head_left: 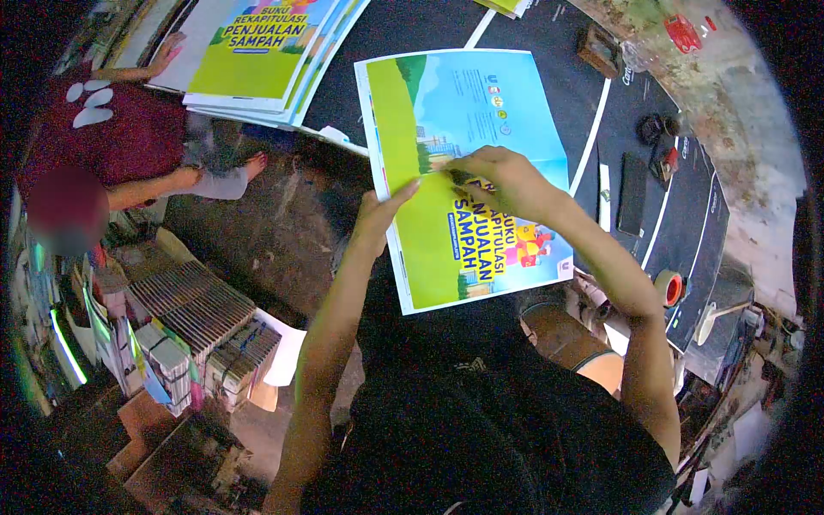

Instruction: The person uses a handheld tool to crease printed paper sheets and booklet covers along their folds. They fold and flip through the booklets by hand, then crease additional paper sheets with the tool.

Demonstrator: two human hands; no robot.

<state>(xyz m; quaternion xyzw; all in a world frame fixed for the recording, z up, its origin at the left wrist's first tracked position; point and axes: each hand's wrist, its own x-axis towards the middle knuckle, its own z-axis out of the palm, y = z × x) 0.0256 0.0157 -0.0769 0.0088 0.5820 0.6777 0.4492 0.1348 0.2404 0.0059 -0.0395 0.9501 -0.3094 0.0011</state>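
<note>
A printed cover sheet (pixel 481 94), light blue and lime green with the words "BUKU REKAPITULASI PENJUALAN SAMPAH", lies turned sideways in front of me, over the edge of the dark table. My left hand (pixel 382 215) grips its left edge, with the thumb on top and the fingers hidden underneath. Over the middle of the sheet is my right hand (pixel 506 180), its fingers curled down against the printed face. Something dark shows below those fingers, but I cannot tell whether it is a held object or shadow.
More printed covers (pixel 249 73) are stacked at the upper left, beside another person's hand (pixel 167 51). The dark cutting mat (pixel 549 47) bears a brown block (pixel 599 50), a black rectangular object (pixel 633 193) and a tape roll (pixel 669 288). Tied book bundles (pixel 189 292) stand lower left.
</note>
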